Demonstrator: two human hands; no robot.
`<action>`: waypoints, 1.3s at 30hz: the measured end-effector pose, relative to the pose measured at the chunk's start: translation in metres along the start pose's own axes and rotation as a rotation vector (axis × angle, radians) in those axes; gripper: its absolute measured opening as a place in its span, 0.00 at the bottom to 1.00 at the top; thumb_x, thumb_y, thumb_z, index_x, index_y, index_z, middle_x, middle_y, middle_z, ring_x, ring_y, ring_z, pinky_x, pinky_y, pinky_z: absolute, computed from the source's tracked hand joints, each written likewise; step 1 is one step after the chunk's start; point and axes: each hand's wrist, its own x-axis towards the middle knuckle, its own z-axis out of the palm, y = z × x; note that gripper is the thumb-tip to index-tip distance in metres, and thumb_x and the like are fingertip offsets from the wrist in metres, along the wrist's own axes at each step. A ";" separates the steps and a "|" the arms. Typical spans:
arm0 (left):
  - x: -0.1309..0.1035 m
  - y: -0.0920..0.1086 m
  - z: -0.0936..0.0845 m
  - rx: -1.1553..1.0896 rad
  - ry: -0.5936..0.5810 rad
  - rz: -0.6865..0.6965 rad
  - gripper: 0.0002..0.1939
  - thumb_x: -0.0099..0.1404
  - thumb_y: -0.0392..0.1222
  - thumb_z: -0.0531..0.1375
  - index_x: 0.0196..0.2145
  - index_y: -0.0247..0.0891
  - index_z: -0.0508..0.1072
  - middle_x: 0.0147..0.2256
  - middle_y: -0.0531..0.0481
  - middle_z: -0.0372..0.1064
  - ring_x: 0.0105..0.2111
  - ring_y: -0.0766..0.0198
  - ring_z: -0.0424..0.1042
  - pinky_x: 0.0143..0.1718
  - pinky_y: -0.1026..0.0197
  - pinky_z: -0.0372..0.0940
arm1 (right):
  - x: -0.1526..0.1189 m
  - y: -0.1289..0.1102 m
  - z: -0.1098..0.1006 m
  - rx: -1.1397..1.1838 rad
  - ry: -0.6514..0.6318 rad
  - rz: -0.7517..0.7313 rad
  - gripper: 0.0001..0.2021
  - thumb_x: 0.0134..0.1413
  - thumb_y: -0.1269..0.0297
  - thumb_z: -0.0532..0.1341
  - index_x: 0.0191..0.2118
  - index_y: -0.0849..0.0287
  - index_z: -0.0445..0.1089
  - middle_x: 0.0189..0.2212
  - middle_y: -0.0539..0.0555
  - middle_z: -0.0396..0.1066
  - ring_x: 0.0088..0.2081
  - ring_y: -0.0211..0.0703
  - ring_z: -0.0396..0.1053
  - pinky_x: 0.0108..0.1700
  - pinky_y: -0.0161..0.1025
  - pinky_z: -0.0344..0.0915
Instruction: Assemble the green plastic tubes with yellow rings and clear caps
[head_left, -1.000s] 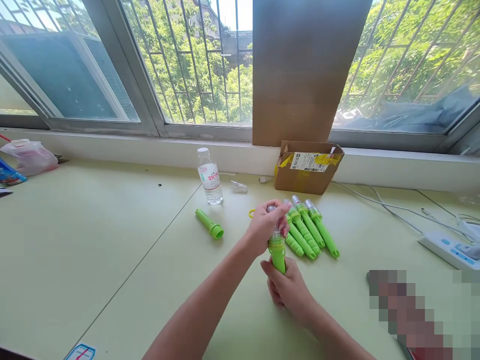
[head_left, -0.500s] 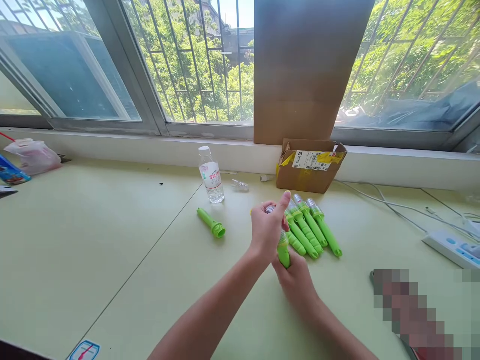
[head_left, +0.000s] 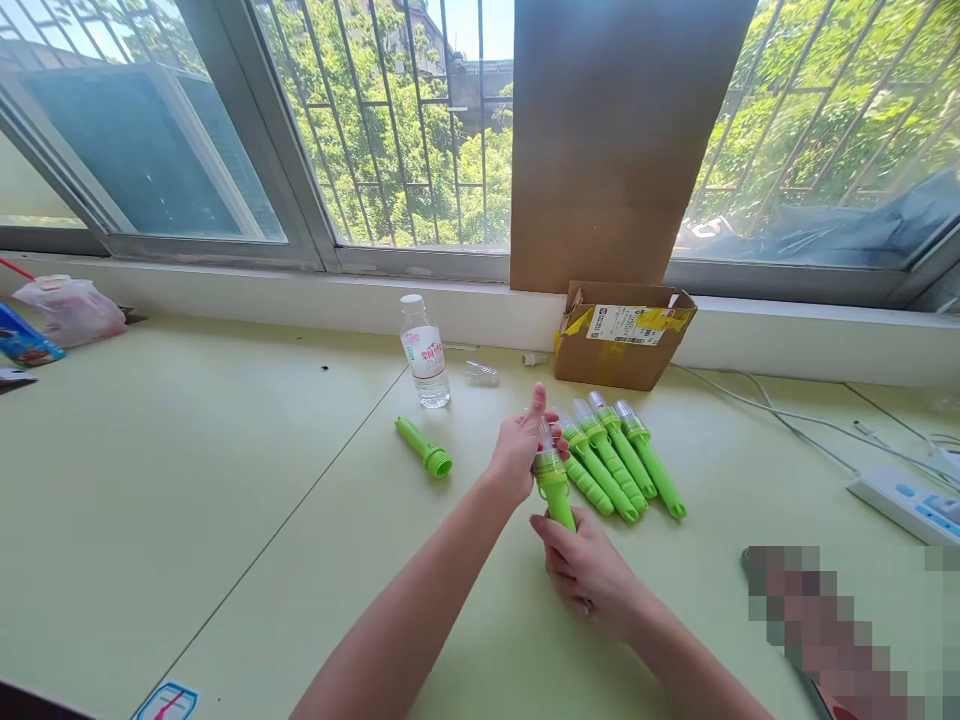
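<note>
My right hand (head_left: 592,578) is closed around the lower handle of a green flashlight (head_left: 554,490) with a clear tip. The flashlight stands tilted, its clear tip pointing away from me. Beside that tip is my left hand (head_left: 517,455), thumb raised and fingers apart behind the clear plastic; how firmly it touches is unclear. Just right of the hands, several similar green flashlights (head_left: 616,455) with clear tips lie side by side on the table. A separate green handle (head_left: 424,447) with a threaded open end lies to the left of my hands.
A water bottle (head_left: 425,355) stands behind the loose handle, near a small clear plastic piece (head_left: 482,374). At the back sits a cardboard box (head_left: 622,345). White cables lead to a power strip (head_left: 904,505) on the right. A blurred-out object (head_left: 825,630) lies at lower right.
My left hand has loosened from its closed grip on the clear tip and shifted slightly left, uncovering more of the flashlight. My right hand has moved slightly down along the handle.
</note>
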 end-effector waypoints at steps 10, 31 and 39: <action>-0.018 0.010 0.013 0.092 -0.127 0.046 0.30 0.52 0.62 0.63 0.13 0.39 0.53 0.11 0.60 0.47 0.11 0.73 0.52 0.15 0.66 0.52 | 0.000 0.007 0.003 -0.267 0.149 -0.321 0.16 0.54 0.55 0.56 0.24 0.54 0.50 0.14 0.41 0.48 0.16 0.31 0.45 0.18 0.32 0.43; -0.048 0.007 0.035 0.303 0.051 0.246 0.26 0.48 0.62 0.65 0.17 0.37 0.61 0.14 0.56 0.58 0.16 0.70 0.60 0.19 0.67 0.54 | -0.004 0.011 0.007 -0.487 0.502 -0.508 0.08 0.56 0.60 0.55 0.29 0.55 0.60 0.18 0.46 0.56 0.21 0.38 0.51 0.23 0.35 0.48; -0.036 0.009 0.027 0.284 -0.062 0.169 0.29 0.48 0.58 0.67 0.14 0.40 0.52 0.10 0.60 0.48 0.11 0.73 0.53 0.15 0.65 0.50 | -0.007 0.012 0.011 -0.351 0.284 -0.506 0.16 0.56 0.59 0.55 0.23 0.55 0.49 0.17 0.43 0.48 0.20 0.33 0.44 0.22 0.34 0.42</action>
